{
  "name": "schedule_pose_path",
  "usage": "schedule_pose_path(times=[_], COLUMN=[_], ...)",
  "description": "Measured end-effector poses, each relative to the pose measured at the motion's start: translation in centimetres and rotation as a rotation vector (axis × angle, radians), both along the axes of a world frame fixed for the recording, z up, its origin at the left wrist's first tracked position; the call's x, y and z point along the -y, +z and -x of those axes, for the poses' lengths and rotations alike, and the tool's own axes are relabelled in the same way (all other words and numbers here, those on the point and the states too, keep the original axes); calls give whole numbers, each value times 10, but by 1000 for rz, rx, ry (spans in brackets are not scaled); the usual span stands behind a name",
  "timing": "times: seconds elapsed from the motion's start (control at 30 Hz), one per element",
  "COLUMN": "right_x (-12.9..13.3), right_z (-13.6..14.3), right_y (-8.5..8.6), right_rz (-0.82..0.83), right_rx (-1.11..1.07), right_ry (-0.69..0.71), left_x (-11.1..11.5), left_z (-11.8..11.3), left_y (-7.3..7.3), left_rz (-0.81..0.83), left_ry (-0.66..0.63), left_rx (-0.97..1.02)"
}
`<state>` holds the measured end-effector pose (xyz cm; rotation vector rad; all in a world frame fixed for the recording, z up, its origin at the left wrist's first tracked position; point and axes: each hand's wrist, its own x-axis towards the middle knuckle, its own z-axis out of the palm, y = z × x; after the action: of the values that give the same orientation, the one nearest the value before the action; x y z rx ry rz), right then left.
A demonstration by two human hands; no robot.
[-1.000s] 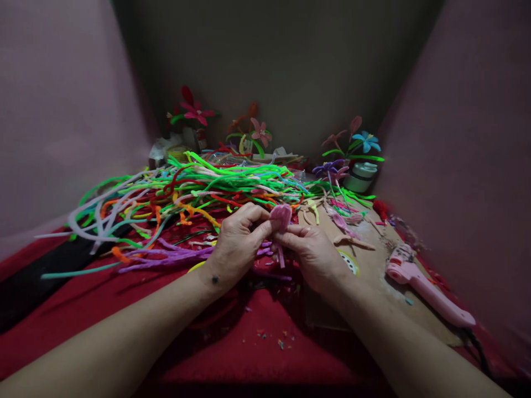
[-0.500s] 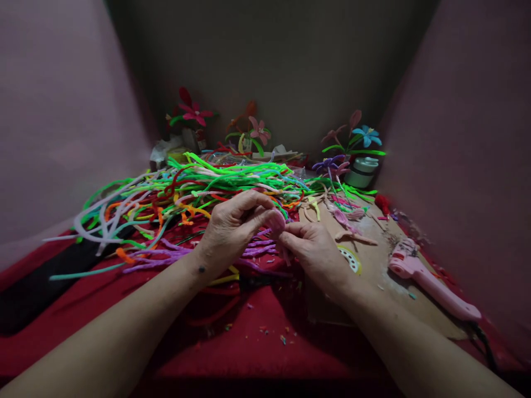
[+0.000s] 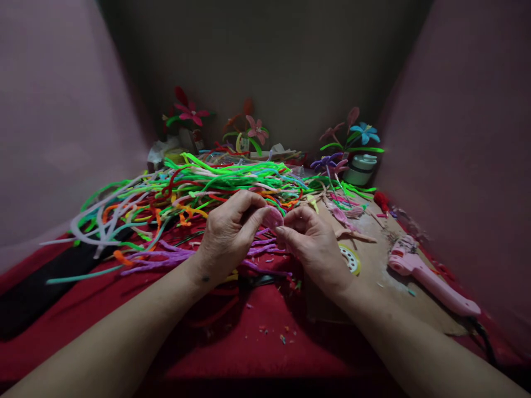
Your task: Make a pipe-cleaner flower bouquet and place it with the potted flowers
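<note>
At the frame's centre, the left hand [image 3: 228, 235] and right hand [image 3: 313, 243] pinched a pink fuzzy piece [image 3: 273, 218] between fingertips. It looked light, soft and easily crushed, best taken by its rim.

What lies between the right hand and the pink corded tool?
In the head view, a yellow-rimmed disc with holes beside the right hand, then cardboard with a whitish smear and a small teal scrap towards the tool.
</note>
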<state>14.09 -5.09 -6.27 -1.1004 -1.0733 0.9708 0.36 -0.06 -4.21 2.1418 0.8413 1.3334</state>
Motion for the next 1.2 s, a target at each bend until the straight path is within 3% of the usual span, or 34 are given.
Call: schedule_pose_path(times=[0.17, 0.4, 0.63, 0.97, 1.07, 1.2], right_x=[3, 1, 3, -4, -5, -4], right_z=[1, 1, 1, -3, -5, -5], right_y=[-2, 2, 1, 1, 1, 3], right_rz=[-34, 85, 20, 201, 232, 200], right_rx=[152, 97, 231, -192, -210, -125], right_ry=[-61, -40, -92, 60, 128, 73], left_x=[2, 5, 6, 6, 6, 6], left_z=[-1, -2, -3, -1, -1, 0], left_y=[-2, -4, -3, -3, -4, -4], left_rz=[4, 16, 25, 19, -21, -48], left_ry=[35, 63, 80, 41, 40, 43], left_rx=[7, -3, 5, 3, -23, -52])
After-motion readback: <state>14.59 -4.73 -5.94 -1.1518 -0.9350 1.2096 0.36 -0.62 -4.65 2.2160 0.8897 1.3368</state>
